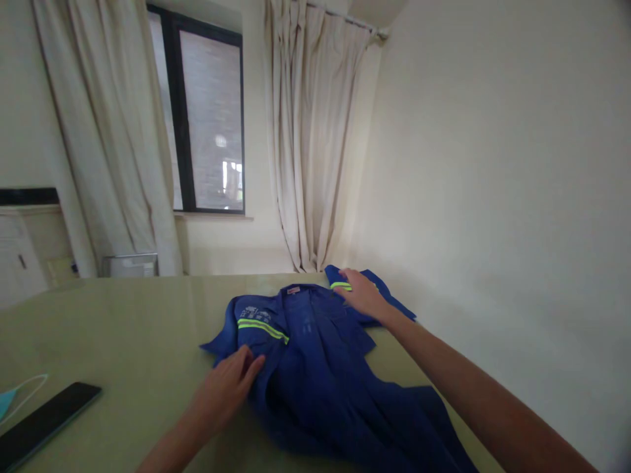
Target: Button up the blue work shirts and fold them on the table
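A blue work garment (320,368) with yellow-green reflective stripes lies spread on a pale greenish table (133,328), collar toward the window. My left hand (227,387) rests on its near left edge by the left sleeve, fingers stretched out flat. My right hand (362,292) reaches farther and lies flat on the right sleeve near its striped cuff, fingers extended. Neither hand grips the cloth.
A dark phone (46,420) and a light blue face mask (10,397) lie at the table's near left. Behind the table are cream curtains (315,151), a dark-framed window (210,118) and a plain wall (493,197) close on the right.
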{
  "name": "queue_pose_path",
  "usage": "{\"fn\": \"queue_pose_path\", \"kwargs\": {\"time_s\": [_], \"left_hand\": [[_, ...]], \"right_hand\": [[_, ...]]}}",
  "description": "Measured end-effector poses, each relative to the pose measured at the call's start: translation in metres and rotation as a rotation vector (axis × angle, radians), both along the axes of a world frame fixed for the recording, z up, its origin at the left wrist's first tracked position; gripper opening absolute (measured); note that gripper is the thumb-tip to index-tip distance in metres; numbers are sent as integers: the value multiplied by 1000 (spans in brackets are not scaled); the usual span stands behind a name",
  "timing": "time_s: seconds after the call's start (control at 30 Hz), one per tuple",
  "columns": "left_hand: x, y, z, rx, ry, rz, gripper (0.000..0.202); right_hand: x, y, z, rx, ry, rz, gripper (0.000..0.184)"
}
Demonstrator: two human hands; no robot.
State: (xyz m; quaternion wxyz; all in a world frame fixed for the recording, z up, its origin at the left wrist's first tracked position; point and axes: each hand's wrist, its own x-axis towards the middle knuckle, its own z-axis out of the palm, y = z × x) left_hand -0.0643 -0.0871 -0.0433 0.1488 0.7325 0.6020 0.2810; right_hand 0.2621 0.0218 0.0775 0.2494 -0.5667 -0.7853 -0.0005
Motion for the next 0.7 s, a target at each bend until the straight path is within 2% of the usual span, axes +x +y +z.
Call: {"fn": "queue_pose_path", "kwargs": {"time_s": [0.03,0.13,0.2,0.23,0.3,0.33,0.37,0.43,0.47,0.53,0.6,0.7], "left_hand": [[-5,-9,-11,-56,7,7,45],[-17,-29,-36,-166,31,-10,56],[-14,-36,-47,-189,83,-110,59],[-8,-37,-51,-177,122,-165,70],[10,-32,-56,-118,188,-219,97],[22,-26,-56,-80,209,-207,97],[33,-17,-54,-44,222,-190,84],[53,5,-43,-8,224,-150,47],[58,17,-35,-7,209,-144,37],[54,40,-14,28,84,-100,35],[34,54,12,97,-123,-21,29],[-11,53,55,123,-378,104,31]], "right_hand": [[9,-22,-13,-73,-14,-12,36],[35,-96,-48,-270,-107,12,46],[48,-137,-69,-382,-129,2,66],[51,-151,-79,-434,-146,-4,77],[52,-161,-97,-489,-164,13,78],[50,-158,-105,-493,-162,35,70],[46,-151,-111,-483,-155,55,60],[39,-126,-117,-436,-138,61,47],[36,-112,-117,-414,-138,38,44],[36,-85,-107,-354,-112,-31,36],[45,-66,-88,-245,-11,-94,26],[67,-52,-53,-126,216,-69,25]]}}
